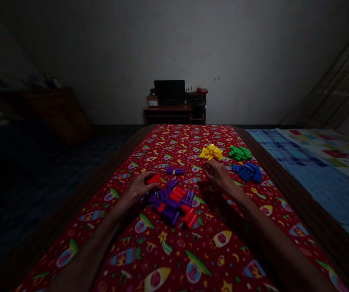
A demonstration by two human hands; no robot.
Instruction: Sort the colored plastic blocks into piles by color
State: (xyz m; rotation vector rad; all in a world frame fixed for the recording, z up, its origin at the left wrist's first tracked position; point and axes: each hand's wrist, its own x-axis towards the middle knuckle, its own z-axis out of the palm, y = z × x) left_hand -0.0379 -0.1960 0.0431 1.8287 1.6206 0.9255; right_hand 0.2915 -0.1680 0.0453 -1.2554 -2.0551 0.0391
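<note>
My left hand (139, 187) is closed on red plastic blocks (154, 179), at the left edge of a mixed pile of purple blocks (172, 204) and red blocks (190, 218). Two or so purple blocks (175, 171) lie apart, just beyond that pile. Over the cloth to the right, my right hand (218, 173) has its fingers curled together; whether anything is in them is hidden. It is nearest to a heap of yellow blocks (211, 152), slightly behind its fingertips. A blue heap (248, 172) and a green heap (240, 153) lie further right.
A red cloth (159, 263) with rocket prints covers the table under the blocks. Beyond its far end stands a desk (166, 109) with a dark monitor (170, 91). Blue checked bedding (302, 178) lies to the right, and a wooden cabinet (55, 113) stands at the left.
</note>
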